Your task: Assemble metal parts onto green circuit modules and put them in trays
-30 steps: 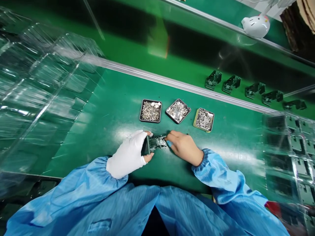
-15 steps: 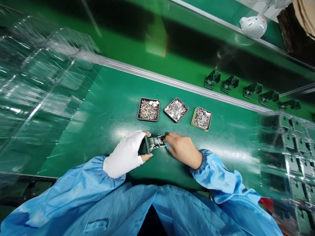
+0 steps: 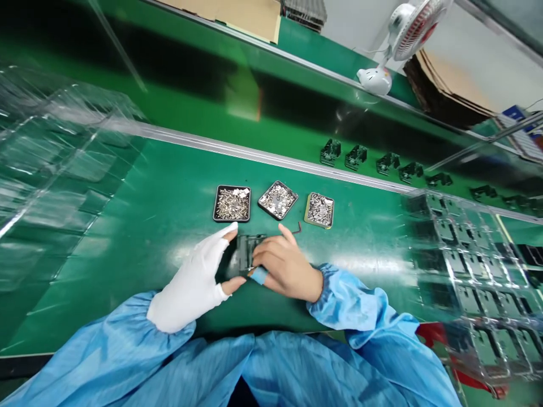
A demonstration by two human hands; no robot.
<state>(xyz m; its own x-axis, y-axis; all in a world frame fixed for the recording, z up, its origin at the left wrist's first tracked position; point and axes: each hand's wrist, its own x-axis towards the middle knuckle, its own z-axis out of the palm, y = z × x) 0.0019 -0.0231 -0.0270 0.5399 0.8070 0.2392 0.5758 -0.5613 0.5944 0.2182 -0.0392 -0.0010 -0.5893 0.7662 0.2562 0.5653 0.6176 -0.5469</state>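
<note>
A dark green, frame-like part (image 3: 245,253), somewhat blurred, is between my hands above the green bench. My right hand (image 3: 284,265), with blue tape round one finger, closes over its right side and hides much of it. Wearing a white fingerless glove, my left hand (image 3: 195,282) has thumb and fingers spread wide around the left side. The thumb tip lies close to the part's lower corner; whether it touches, I cannot tell. Just beyond the right fingers lies a small L-shaped key (image 3: 299,228).
Three small trays of metal bits, a left tray (image 3: 214,212), a middle tray (image 3: 278,216) and a right tray (image 3: 307,217), stand ahead. Several green parts (image 3: 331,152) line the rear ledge. Clear plastic trays (image 3: 470,260) flank both sides. A white fan (image 3: 375,81) stands on the shelf.
My left hand has spread from its hold on the part. My right hand has come over the part's right side. The view has shifted, showing more shelf and the L-shaped key.
</note>
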